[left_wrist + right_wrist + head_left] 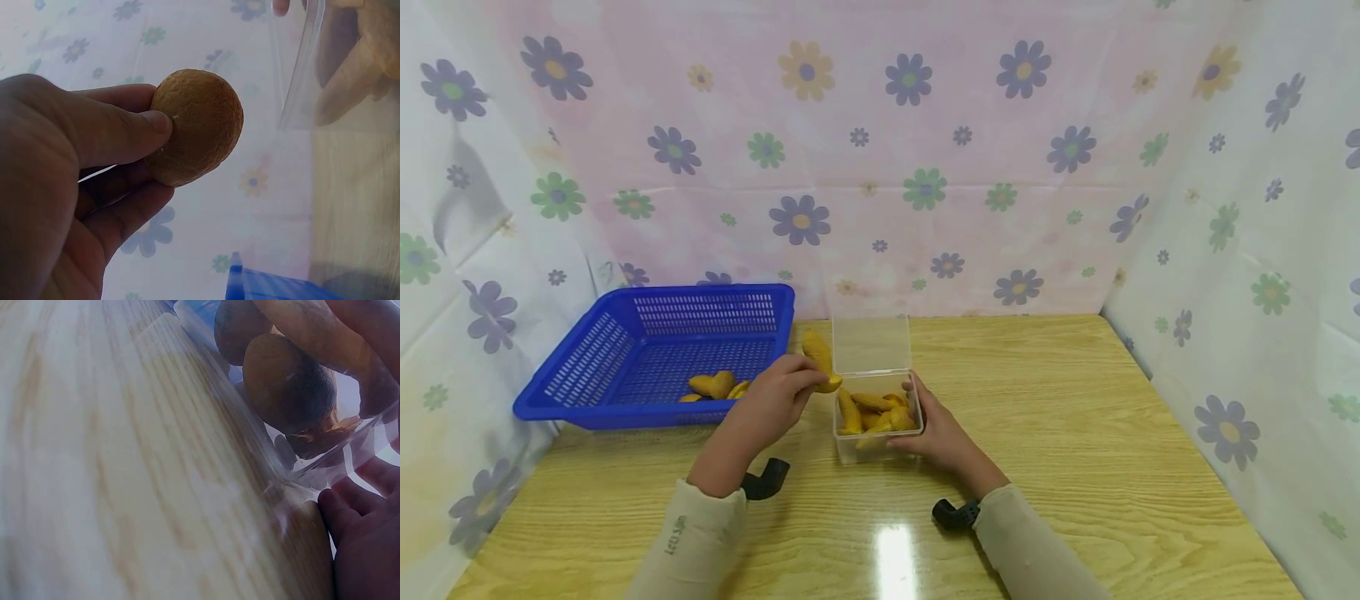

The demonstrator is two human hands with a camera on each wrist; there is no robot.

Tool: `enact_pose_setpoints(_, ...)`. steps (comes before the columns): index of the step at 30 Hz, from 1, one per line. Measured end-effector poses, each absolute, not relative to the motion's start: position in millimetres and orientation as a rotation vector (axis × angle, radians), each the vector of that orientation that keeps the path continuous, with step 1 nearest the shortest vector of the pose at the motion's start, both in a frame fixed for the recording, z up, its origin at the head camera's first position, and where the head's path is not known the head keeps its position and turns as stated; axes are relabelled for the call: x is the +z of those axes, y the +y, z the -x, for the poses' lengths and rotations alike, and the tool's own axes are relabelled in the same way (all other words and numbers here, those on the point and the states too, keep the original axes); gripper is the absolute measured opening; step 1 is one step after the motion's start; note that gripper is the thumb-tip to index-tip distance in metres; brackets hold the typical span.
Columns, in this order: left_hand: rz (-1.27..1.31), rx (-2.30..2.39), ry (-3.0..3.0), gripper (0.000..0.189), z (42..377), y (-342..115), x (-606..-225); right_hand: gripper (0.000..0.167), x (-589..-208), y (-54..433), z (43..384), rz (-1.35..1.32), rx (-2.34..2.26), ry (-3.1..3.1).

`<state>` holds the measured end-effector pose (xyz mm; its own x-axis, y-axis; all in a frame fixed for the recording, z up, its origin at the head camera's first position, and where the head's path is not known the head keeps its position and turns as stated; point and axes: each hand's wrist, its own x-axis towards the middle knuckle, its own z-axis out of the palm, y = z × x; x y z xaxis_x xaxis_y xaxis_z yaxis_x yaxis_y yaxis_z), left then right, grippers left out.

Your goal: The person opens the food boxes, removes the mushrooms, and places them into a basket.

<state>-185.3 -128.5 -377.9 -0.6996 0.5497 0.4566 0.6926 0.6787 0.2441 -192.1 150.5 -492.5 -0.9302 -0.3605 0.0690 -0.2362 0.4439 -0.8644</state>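
Note:
My left hand (782, 387) pinches a yellow-brown, rough-skinned, long knobbly piece (817, 350) between thumb and fingers, just left of a clear plastic box. In the left wrist view only a rounded brown end of that piece (203, 125) shows. The clear box (853, 450) stands on the table with its lid (871, 343) raised at the back. Inside it lie several similar yellow-brown pieces (872, 402). My right hand (942, 433) grips the box's right side, thumb along the front wall. Through the box wall, the right wrist view shows brown rounded pieces (284, 381).
To the left stands a blue plastic basket (655, 414) with slotted walls; several more yellow-brown pieces (715, 384) lie in its near right corner. The wood-grain table (1060, 417) extends to the right. A flowered cloth (970, 167) hangs behind and along both sides.

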Motion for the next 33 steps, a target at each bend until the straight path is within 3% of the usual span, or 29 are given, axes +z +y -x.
enact_pose_setpoints(16, 0.828, -0.527, -2.591, 0.021, 183.6, -161.9, -365.1, 0.116, -488.3, 148.6, 188.2, 0.479, -1.546, 2.5)
enact_pose_setpoints(24, 0.767, -0.518, -2.606, 0.022, 186.2, -180.1, -364.9, 0.114, -453.6, 145.5, 172.1, 0.503, -1.503, 2.487)
enact_pose_setpoints(33, 0.669, -0.537, -2.682, 0.021, 185.8, -196.9, -362.3, 0.113, -449.5, 144.4, 169.1, 0.493, -1.513, 2.491)
